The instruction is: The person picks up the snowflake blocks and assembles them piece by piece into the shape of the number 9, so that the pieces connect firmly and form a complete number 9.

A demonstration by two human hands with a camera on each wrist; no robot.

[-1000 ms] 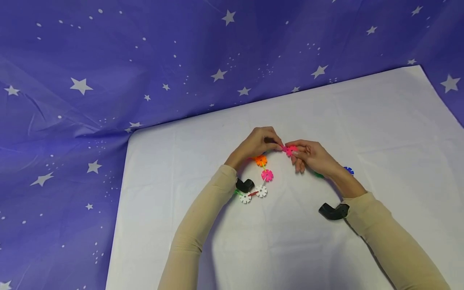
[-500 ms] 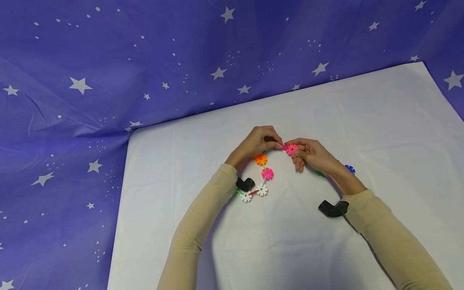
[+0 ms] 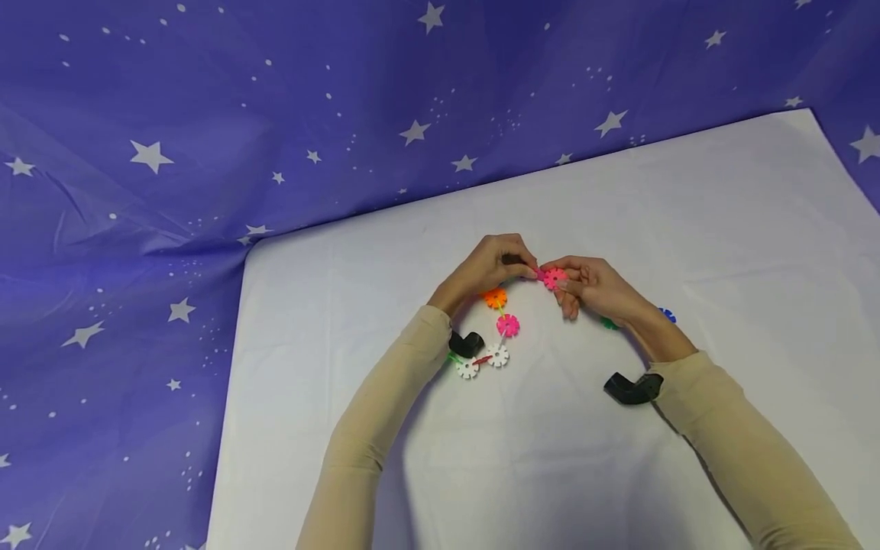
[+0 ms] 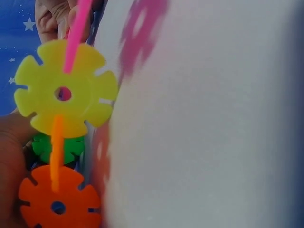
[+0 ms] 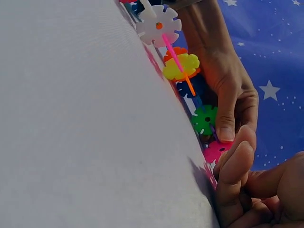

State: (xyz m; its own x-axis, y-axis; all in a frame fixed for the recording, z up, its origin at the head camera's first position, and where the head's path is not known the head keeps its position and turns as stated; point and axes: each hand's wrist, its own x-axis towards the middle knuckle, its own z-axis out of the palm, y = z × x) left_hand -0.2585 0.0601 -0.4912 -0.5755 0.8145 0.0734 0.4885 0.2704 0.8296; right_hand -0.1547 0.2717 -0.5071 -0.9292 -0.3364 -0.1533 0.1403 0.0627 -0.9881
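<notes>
Notched plastic snowflake discs are slotted together into a curved chain. My left hand (image 3: 491,263) pinches the chain near its far end, where a magenta disc (image 3: 540,273) shows edge-on at the fingertips. Close beside it, my right hand (image 3: 594,289) holds a pink disc (image 3: 554,279) between thumb and fingers. The two hands almost meet. Under the left wrist the chain runs through an orange disc (image 3: 495,298), another pink disc (image 3: 508,325) and white discs (image 3: 498,355). In the left wrist view a yellow disc (image 4: 42,95) hangs close to the camera. The left hand and wrist hide part of the chain.
A green disc (image 3: 609,322) and a blue disc (image 3: 667,315) lie partly hidden by the right wrist. White cloth covers the table (image 3: 522,458). Behind it hangs a blue star-patterned curtain (image 3: 344,92). A black wrist device (image 3: 632,389) sits at each sleeve end.
The hands keep their holds on the discs and barely move relative to each other. Hands, discs and table have all shifted slightly upward in the head view.
</notes>
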